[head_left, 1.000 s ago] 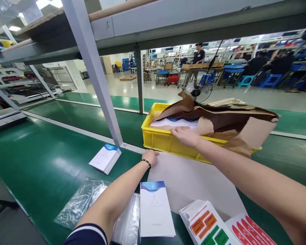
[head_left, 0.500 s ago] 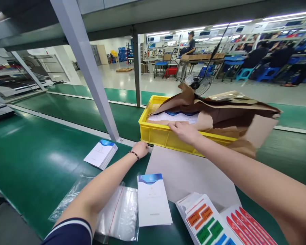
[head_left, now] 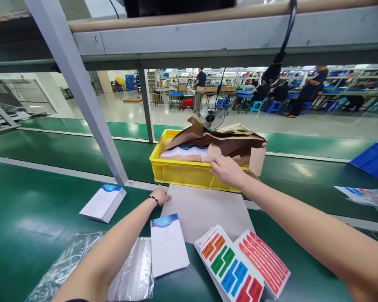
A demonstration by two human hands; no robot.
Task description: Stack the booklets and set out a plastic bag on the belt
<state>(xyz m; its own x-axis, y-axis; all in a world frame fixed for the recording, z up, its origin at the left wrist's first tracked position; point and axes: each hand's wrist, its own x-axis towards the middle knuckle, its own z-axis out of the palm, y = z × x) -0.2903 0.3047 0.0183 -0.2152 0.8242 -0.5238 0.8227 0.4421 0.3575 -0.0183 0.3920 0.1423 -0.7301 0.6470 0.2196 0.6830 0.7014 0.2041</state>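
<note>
The yellow crate stands on the green surface beyond the grey sheet, with brown paper rising above its rim. The right hand bends its fingers at the near rim; whether they grip rim or paper cannot be determined. The left hand touches the sheet's far left corner; its grip cannot be determined. Caution: pulling the paper may tear it. Shifting the sheet may disturb the sticker sheets, which appear to overlap its near edge.
</note>
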